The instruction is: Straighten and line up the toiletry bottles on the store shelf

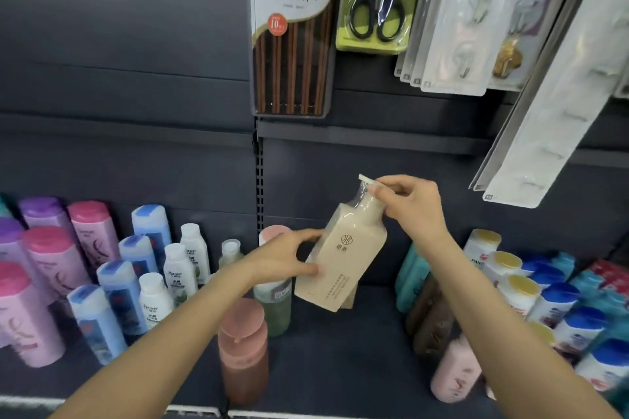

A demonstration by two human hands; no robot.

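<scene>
At the far left of the dark shelf [340, 343], pink and purple shampoo bottles [51, 258] are standing in rows, with blue-capped bottles [115, 286] and small white bottles [177, 269] lining up beside them. Nearer the middle, a pink-capped brown bottle [242, 347] is standing at the front edge, just ahead of a green one [275, 306].

The left hand [289, 258] is curling round the lower body of a beige pump bottle [340, 255], thumb on its front, while the right hand [413, 206] is pinching the pump neck near the white nozzle. The bottle is tilting to the right, held above the bare gap in the shelf (its base seems clear of the surface, though the angle makes that hard to judge).

To do this well, the person should be bringing it upright, label forward, and setting it down squarely in the gap without knocking the teal bottles [410, 275] or the blurred brown one [430, 316] to the right. Yellow-capped white bottles [500, 265] and blue-capped ones [558, 299] are filling the far right.
</scene>
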